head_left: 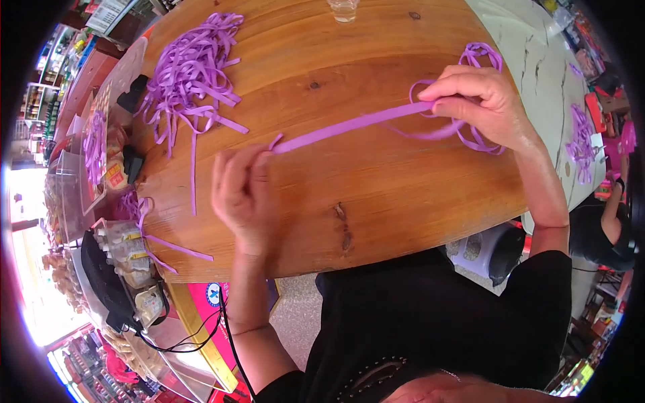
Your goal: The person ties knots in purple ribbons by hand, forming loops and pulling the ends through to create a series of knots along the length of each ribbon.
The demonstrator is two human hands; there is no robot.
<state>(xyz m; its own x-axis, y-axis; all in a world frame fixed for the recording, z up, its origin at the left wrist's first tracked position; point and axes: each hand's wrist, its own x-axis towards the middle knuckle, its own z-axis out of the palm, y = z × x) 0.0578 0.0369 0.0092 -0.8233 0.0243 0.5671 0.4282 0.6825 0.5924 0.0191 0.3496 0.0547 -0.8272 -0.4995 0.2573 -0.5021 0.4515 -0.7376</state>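
Note:
A purple ribbon is stretched taut between my two hands above the wooden table. My left hand is closed on its left end, and a short tip sticks up past the fingers. My right hand pinches the ribbon between thumb and fingers at the right. Beyond that pinch, loose purple loops show around my right hand, and a blurred stretch hangs below the taut part. A big heap of purple ribbons lies at the far left of the table.
The wooden table curves along its near edge. A clear cup stands at the far edge. More purple ribbons lie on the white marbled surface at right. Loose ribbon strips and plastic-wrapped packs are at left.

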